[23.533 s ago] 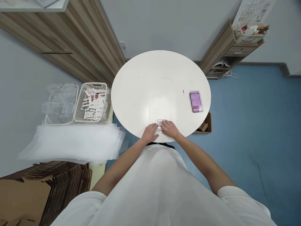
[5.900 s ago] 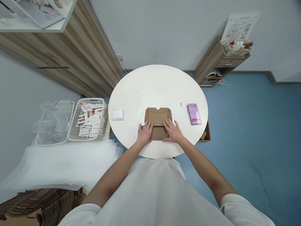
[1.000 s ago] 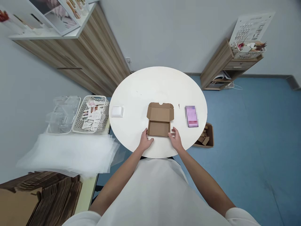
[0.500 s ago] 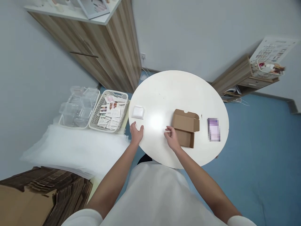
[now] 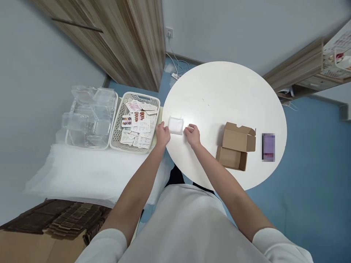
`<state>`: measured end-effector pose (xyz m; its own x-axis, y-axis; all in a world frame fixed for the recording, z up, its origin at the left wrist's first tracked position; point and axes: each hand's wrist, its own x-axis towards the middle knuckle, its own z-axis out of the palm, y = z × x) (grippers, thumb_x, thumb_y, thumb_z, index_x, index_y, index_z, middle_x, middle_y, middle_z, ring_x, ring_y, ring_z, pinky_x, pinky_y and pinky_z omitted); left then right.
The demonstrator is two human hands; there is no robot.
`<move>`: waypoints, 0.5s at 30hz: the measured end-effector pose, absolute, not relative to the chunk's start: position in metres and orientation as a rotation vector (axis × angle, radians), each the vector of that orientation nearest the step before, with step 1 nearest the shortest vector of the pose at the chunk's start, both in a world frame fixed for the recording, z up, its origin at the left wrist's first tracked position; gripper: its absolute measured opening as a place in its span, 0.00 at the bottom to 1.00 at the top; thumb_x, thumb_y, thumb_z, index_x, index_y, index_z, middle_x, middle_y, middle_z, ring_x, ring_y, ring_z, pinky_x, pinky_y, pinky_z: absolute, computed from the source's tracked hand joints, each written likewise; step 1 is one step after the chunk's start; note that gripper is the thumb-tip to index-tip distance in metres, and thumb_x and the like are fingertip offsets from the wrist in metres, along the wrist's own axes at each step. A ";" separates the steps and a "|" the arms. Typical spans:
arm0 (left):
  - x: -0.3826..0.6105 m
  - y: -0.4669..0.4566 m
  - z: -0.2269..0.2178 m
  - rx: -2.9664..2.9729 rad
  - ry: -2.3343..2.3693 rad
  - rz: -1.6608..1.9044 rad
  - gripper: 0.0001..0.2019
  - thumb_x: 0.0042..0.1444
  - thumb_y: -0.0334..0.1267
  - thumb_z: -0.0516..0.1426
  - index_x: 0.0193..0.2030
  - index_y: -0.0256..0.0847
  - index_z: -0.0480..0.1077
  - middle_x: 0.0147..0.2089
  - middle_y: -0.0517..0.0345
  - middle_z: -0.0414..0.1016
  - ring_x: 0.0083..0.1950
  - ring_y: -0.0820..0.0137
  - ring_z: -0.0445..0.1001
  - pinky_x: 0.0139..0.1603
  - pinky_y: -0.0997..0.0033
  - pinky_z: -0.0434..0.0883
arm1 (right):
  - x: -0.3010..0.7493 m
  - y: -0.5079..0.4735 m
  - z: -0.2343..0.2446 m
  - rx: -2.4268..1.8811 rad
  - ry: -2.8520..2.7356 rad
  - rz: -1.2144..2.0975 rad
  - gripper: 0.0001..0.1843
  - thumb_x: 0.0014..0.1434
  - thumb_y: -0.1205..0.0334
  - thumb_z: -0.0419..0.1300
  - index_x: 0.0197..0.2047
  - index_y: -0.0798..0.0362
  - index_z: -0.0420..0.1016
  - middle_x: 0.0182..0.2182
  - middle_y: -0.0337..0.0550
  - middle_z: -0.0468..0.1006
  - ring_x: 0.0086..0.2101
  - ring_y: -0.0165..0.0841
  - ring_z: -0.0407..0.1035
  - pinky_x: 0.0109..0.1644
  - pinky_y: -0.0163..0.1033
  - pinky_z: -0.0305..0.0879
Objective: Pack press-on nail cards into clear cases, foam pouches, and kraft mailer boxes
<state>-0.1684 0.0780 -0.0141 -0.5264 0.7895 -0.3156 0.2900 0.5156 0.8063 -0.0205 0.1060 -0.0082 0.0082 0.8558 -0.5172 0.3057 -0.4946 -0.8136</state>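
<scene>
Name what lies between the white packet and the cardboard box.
Head view: the right hand beside the white packet; then bare table up to the cardboard box.

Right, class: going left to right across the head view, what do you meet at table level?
clear tubs → basket → left hand → white pad → right hand → box → purple item

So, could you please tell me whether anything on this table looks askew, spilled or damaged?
Nothing looks spilled or damaged. The open cardboard box sits slightly skewed by the near edge of the table, and the cards in the basket lie jumbled. The left hand and right hand flank the white packet.
</scene>
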 end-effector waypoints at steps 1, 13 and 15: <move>-0.169 0.078 -0.014 0.885 2.053 0.913 0.19 0.54 0.36 0.50 0.53 0.32 0.61 0.54 0.42 0.57 0.57 0.61 0.59 0.60 0.61 0.52 | -0.023 0.107 -0.008 -1.819 -1.199 1.500 0.22 0.49 0.58 0.56 0.49 0.49 0.59 0.44 0.46 0.71 0.41 0.33 0.68 0.46 0.43 0.64; -0.163 0.073 -0.025 0.772 1.797 1.011 0.15 0.50 0.32 0.51 0.45 0.37 0.67 0.40 0.52 0.72 0.42 0.66 0.70 0.47 0.62 0.66 | -0.029 0.103 -0.004 -1.834 -1.207 1.555 0.19 0.45 0.69 0.57 0.42 0.50 0.62 0.37 0.40 0.73 0.35 0.30 0.69 0.43 0.41 0.65; -0.157 0.065 -0.023 0.707 1.733 1.029 0.15 0.49 0.33 0.52 0.45 0.37 0.66 0.39 0.52 0.72 0.40 0.68 0.71 0.43 0.65 0.68 | -0.017 0.098 -0.001 -1.789 -1.205 1.573 0.18 0.44 0.69 0.57 0.41 0.50 0.63 0.36 0.39 0.73 0.34 0.29 0.69 0.43 0.41 0.65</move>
<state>-0.1574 0.0654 -0.0228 -0.3672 0.8193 -0.4404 0.0054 0.4754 0.8798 -0.0169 0.0975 -0.0009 -0.0414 0.8396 -0.5416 0.3042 -0.5057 -0.8073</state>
